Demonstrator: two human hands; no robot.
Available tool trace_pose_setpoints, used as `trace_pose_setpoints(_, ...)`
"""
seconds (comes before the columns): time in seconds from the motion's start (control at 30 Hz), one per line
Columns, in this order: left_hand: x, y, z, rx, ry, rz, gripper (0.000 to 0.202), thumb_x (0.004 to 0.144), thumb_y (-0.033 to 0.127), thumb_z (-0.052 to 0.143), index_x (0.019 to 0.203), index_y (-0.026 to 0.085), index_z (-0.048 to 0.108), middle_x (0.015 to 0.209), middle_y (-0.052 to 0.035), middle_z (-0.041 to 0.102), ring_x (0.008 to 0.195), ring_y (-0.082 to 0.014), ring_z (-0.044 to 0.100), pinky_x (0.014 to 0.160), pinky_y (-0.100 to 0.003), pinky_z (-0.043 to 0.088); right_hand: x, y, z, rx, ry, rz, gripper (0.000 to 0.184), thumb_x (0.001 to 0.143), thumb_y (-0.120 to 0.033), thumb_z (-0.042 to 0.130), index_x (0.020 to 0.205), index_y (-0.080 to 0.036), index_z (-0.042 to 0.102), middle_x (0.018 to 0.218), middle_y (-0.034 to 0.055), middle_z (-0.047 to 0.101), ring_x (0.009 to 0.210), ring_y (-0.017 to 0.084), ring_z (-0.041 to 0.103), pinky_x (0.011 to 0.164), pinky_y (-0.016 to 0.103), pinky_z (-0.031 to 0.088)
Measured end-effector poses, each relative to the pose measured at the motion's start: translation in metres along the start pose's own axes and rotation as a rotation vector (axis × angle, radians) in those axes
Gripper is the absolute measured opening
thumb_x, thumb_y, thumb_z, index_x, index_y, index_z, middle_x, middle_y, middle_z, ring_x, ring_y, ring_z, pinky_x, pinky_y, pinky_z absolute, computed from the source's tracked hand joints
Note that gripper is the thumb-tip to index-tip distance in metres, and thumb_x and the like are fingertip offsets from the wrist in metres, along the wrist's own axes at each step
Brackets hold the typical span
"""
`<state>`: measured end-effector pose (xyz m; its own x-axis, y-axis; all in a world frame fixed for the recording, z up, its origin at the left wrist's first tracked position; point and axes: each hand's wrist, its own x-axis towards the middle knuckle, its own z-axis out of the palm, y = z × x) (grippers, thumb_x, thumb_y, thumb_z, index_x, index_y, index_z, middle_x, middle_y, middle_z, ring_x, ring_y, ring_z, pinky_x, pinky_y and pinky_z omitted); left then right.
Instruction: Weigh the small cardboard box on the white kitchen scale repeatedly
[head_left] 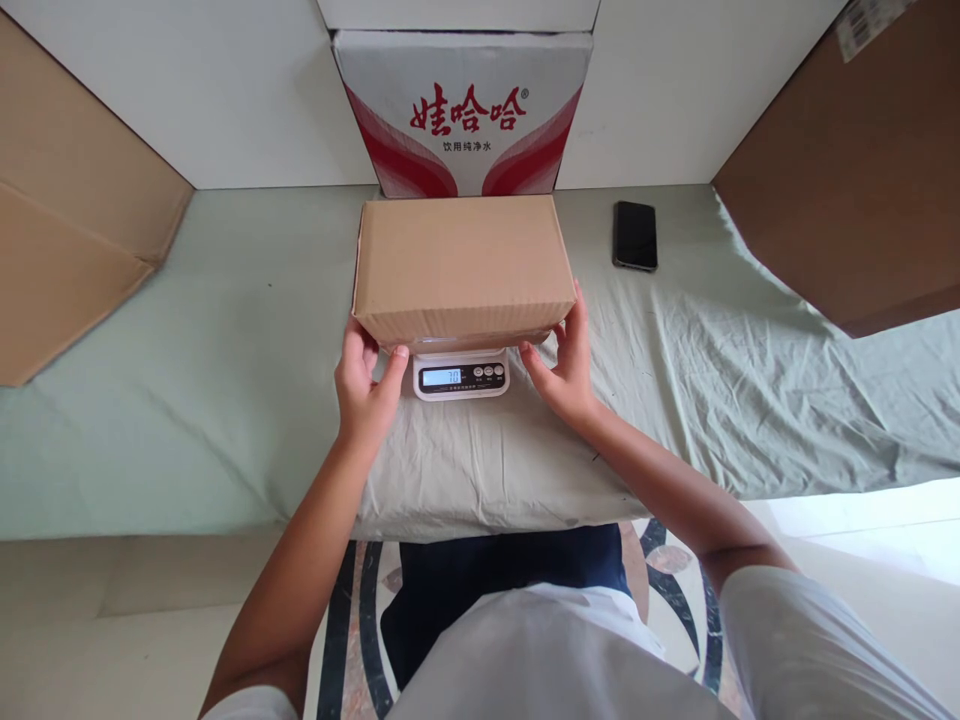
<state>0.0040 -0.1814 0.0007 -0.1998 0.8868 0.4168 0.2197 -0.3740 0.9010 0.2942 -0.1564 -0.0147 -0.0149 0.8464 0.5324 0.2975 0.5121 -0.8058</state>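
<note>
Brown rectangular cardboard box [465, 255]: held between both hands, over a small white plastic digital scale [462, 394], between the back and front edges of a table draped in creased pale green cloth [247, 380]; cannot tell whether resting on the scale or raised just above.
Scale front: jutting out below the box towards the table's front edge, lit display [441, 377] apparently reading 70, three round buttons [489, 371] beside it.
Left hand [364, 388]: grasping the box at its front left corner, thumb along the lower front edge, other fingers partly hidden.
Right hand [562, 370]: grasping the front right corner, thumb near the lower front edge, some fingertips out of sight.
White carton with red lettering and red curves [465, 120]: upright at the table's back edge, directly behind the box.
Black rectangular phone [635, 236]: lying near the back edge, right of the box, well apart from the right hand.
Large brown cardboard cartons [75, 200]: one towards each end of the table, both cut off by the view.
</note>
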Motion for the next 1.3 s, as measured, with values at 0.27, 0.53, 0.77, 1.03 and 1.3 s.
trace_pose_setpoints(0.27, 0.003, -0.015, -0.014, -0.117, 0.069, -0.062, 0.085, 0.096, 0.077, 0.078, 0.168, 0.035, 0.059, 0.184, -0.0088, 0.047, 0.176, -0.0368, 0.039, 0.146, -0.054, 0.034, 0.001, -0.003, -0.006, 0.106, 0.020, -0.016, 0.088, 0.102, -0.078, 0.058, 0.177, -0.050, 0.023, 0.185, 0.0066, 0.038, 0.168, 0.038, 0.047, 0.131, 0.068, 0.053)
trace_pose_setpoints(0.53, 0.006, -0.021, -0.016, -0.165, 0.130, -0.172, 0.090, 0.093, 0.089, 0.070, 0.165, 0.036, 0.059, 0.184, -0.0082, 0.046, 0.176, -0.0359, 0.038, 0.146, -0.056, 0.032, 0.008, -0.003, -0.006, 0.285, 0.252, 0.193, 0.055, 0.101, -0.071, 0.057, 0.149, -0.044, 0.057, 0.155, 0.0056, 0.062, 0.149, 0.033, 0.061, 0.125, 0.063, 0.054)
trace_pose_setpoints(0.77, 0.010, -0.023, -0.017, -0.177, 0.123, -0.190, 0.090, 0.094, 0.088, 0.068, 0.166, 0.034, 0.059, 0.185, -0.0094, 0.045, 0.176, -0.0350, 0.039, 0.146, -0.054, 0.032, 0.015, 0.011, -0.004, 0.322, 0.305, 0.392, 0.046, 0.099, -0.072, 0.054, 0.129, -0.038, 0.061, 0.133, 0.0044, 0.069, 0.133, 0.027, 0.066, 0.114, 0.054, 0.057)
trace_pose_setpoints(1.03, 0.010, -0.017, -0.015, -0.182, 0.154, -0.202, 0.098, 0.092, 0.089, 0.071, 0.164, 0.022, 0.060, 0.184, -0.0195, 0.045, 0.173, -0.0366, 0.044, 0.145, -0.053, 0.036, 0.017, 0.014, -0.003, 0.370, 0.315, 0.464, 0.039, 0.098, -0.066, 0.056, 0.121, -0.035, 0.062, 0.124, 0.0031, 0.071, 0.125, 0.026, 0.068, 0.111, 0.049, 0.056)
trace_pose_setpoints(1.3, 0.010, -0.026, -0.018, -0.154, 0.157, -0.165, 0.091, 0.096, 0.086, 0.068, 0.162, 0.024, 0.062, 0.182, -0.0184, 0.049, 0.171, -0.0380, 0.046, 0.144, -0.056, 0.037, 0.016, 0.024, -0.002, 0.331, 0.301, 0.449, 0.041, 0.100, -0.070, 0.054, 0.121, -0.035, 0.059, 0.124, 0.0034, 0.071, 0.122, 0.026, 0.069, 0.109, 0.050, 0.059)
